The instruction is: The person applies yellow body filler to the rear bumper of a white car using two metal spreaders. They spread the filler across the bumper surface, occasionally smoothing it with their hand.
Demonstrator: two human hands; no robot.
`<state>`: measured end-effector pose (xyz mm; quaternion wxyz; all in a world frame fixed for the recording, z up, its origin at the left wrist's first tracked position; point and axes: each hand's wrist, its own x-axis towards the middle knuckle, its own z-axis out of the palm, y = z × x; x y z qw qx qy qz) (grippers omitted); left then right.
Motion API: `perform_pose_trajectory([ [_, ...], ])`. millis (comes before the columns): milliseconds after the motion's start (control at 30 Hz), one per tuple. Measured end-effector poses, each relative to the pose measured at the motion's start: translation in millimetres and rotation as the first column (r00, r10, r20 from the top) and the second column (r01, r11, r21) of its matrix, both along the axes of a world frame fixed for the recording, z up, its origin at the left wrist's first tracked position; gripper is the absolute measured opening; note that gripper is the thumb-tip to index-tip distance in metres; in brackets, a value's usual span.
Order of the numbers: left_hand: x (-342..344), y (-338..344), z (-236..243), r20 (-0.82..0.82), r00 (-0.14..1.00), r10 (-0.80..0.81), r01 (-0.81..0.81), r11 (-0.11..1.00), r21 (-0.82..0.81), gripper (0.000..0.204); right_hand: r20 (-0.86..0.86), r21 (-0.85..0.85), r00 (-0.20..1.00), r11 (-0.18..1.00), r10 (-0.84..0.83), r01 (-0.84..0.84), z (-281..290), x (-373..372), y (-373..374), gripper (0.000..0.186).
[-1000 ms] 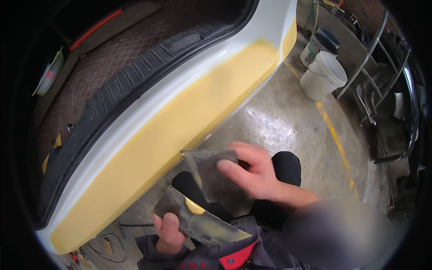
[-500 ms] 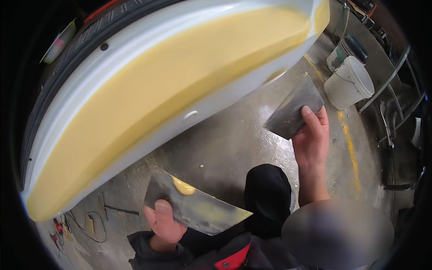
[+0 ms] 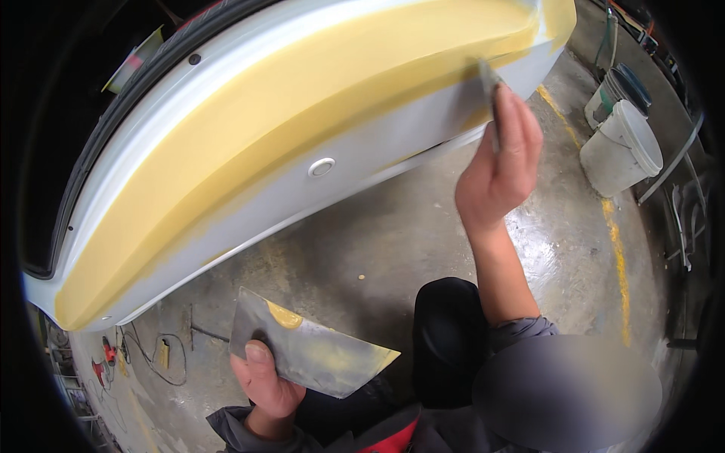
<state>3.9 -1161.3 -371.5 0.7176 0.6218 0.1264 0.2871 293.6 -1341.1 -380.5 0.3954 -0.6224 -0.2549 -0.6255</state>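
My left hand [image 3: 264, 381] is closed on a flat grey putty spreader [image 3: 325, 359], thumb on top. A dab of yellow body filler [image 3: 284, 315] sits at that spreader's upper edge, and thin yellow smears cover its far corner. My right hand [image 3: 502, 170] grips a second spreader [image 3: 488, 81], seen nearly edge-on, its tip blurred at the lower right part of a white car body panel [image 3: 370, 155]. Whether the tip touches the panel I cannot tell. A wide band of yellow filler [image 3: 302, 98] coats the panel's upper part, with a darker yellow strip along its lower side.
Two buckets stand at the right, a white one [image 3: 621, 147] in front of a dark-rimmed one [image 3: 615, 94]. A yellow line [image 3: 618, 264] runs along the concrete floor. Cables [image 3: 155, 370] and a red tool [image 3: 108, 349] lie at the lower left. My dark-clothed knee [image 3: 447, 332] is between my arms.
My right hand has moved up and forward to the panel, turning its spreader edge-on. The left hand still holds its spreader. The view has shifted, showing more of the panel's lower side.
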Motion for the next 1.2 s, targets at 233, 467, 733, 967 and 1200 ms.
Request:
perform_pose_trajectory([
  [233,-11.1,11.1,-3.2,-0.025,1.000,0.017,-0.016,0.998,0.060,0.050,-0.001,-0.129,0.998,0.990,0.064,-0.064,-5.2,-55.3,56.7,0.029],
  [467,-9.8,18.5,-11.4,0.018,0.999,-0.052,0.051,0.998,0.028,0.052,-0.043,-0.215,0.997,0.974,0.056,-0.064,-11.2,-80.2,70.9,0.026],
  [733,27.6,33.7,5.0,0.023,0.995,-0.095,0.079,0.921,0.382,0.053,-0.146,-0.322,0.954,0.899,0.261,-0.295,8.2,-110.0,-0.4,0.024],
  [967,63.2,19.2,33.5,0.004,0.976,-0.220,0.201,0.899,0.389,0.043,-0.075,-0.431,0.960,0.860,0.269,-0.274,10.6,-109.9,4.6,0.026],
  [1200,55.9,11.0,31.8,0.078,0.996,-0.042,-0.018,0.763,0.646,0.035,-0.085,-0.499,0.938,0.800,0.336,-0.332,-3.5,-114.3,1.4,0.024],
])
